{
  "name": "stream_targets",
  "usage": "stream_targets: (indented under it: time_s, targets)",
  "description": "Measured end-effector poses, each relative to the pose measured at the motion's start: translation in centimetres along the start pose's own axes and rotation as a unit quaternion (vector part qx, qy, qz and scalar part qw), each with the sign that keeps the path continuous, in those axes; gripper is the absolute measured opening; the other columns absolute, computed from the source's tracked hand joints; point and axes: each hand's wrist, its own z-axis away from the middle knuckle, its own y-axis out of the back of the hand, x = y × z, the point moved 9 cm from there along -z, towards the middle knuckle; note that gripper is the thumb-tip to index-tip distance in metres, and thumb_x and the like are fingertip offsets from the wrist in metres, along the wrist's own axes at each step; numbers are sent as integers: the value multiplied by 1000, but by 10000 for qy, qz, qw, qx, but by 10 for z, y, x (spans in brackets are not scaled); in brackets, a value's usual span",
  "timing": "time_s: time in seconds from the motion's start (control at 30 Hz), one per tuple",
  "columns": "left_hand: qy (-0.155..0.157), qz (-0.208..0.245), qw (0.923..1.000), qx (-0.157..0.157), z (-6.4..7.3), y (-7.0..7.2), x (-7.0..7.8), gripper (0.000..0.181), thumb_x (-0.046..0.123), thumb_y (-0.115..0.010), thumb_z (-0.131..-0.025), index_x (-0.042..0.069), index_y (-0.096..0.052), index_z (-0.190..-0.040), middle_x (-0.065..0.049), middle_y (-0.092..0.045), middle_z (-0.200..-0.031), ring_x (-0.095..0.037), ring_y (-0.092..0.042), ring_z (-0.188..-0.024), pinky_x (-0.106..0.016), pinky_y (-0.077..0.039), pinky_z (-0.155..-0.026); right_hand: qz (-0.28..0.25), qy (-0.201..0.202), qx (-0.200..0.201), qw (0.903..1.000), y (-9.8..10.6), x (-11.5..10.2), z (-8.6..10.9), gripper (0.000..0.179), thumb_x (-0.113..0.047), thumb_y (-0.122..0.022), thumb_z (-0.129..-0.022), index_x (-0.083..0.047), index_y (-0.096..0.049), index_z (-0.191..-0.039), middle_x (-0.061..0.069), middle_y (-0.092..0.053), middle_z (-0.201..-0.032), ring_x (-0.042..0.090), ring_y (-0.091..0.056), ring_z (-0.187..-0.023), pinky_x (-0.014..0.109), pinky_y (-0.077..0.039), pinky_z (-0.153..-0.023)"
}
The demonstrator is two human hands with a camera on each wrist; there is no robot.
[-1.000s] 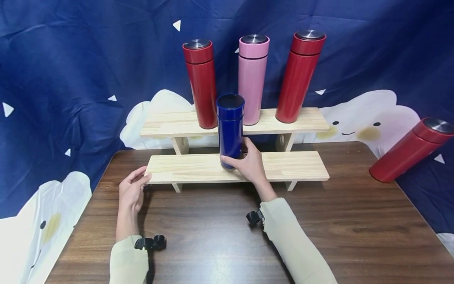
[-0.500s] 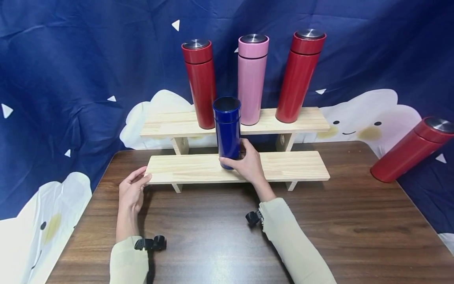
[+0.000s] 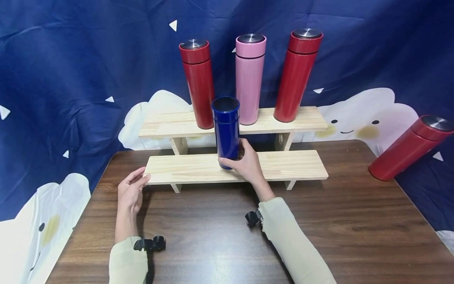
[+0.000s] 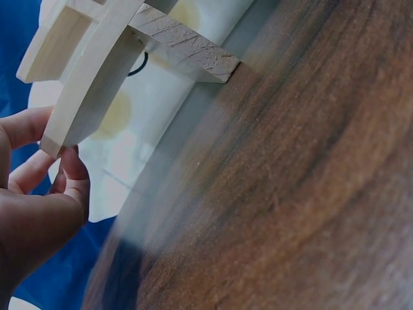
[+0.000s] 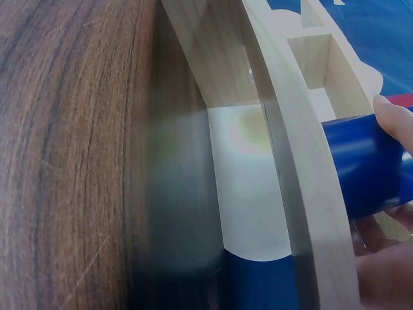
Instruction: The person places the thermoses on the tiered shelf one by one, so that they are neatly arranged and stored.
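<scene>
My right hand [image 3: 244,161] grips a dark blue thermos flask [image 3: 227,134] low on its body, thumb at the front. The flask stands upright on the lower step of a two-tier pale wooden shelf [image 3: 184,167], a little left of its middle. In the right wrist view, the blue flask [image 5: 368,168] has its base at the board [image 5: 322,213], with fingers on both its sides. At the lower step's left end, my left hand [image 3: 131,193] pinches the corner. The left wrist view shows thumb and fingers of that hand [image 4: 45,200] about the board's end [image 4: 84,97].
On the upper step stand a red flask [image 3: 198,86], a pink flask [image 3: 249,83] and another red flask [image 3: 296,79]. A further red flask [image 3: 408,150] stands on the brown table [image 3: 198,228] at the right. Behind hangs a blue cloth [image 3: 88,59] with clouds.
My right hand has shifted the blue flask slightly left, and its top has come a little lower in view. The left hand stays at the shelf's end. The head view has turned slightly.
</scene>
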Motion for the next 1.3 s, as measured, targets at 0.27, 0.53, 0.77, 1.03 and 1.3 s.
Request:
stream_targets:
  time_s: [0.27, 0.53, 0.77, 1.03, 1.3]
  targets:
    - [36, -40, 10000, 29, 1, -1, 0, 29, -19, -69, -85, -4, -73, -110, -6, -63, -91, -15, -61, -83, -19, -53, -70, -199, -66, -131, 9997, 0, 0, 2, 75, -26, -91, -74, -6, -52, -135, 14, -63, -128, 29, -64, -113, 44, -52, -99]
    - [20, -26, 10000, 9, 1, -2, 1, 30, -18, -69, -85, -5, -72, -111, -6, -63, -90, -15, -61, -84, -19, -53, -72, -630, -30, -204, 9978, 4, -2, 3, 76, -18, -90, -76, -4, -50, -139, 17, -60, -131, 30, -61, -118, 41, -49, -103]
    - [-27, 62, 10000, 5, 0, 1, 0, 28, -20, -67, -85, -2, -74, -106, -6, -64, -89, -14, -63, -80, -20, -53, -68, -788, -16, -203, 9967, 11, -2, 7, 73, -15, -88, -79, -2, -50, -139, 19, -59, -129, 32, -58, -120, 45, -48, -105]
    - [-14, 47, 10000, 33, 0, 0, 0, 28, -19, -68, -85, -1, -75, -105, -6, -63, -89, -14, -62, -77, -19, -51, -64, -1105, -218, -203, 9934, 29, 0, 12, 70, -6, -84, -81, 4, -48, -140, 26, -55, -134, 40, -53, -126, 52, -41, -109]
    - [4, 52, 10000, 39, 0, 0, 0, 28, -20, -68, -85, 0, -76, -103, -6, -65, -88, -14, -62, -78, -20, -51, -65, -1137, -237, 172, 9931, 61, 11, 10, 67, -3, -81, -83, 4, -47, -140, 22, -54, -136, 34, -53, -125, 47, -44, -108]
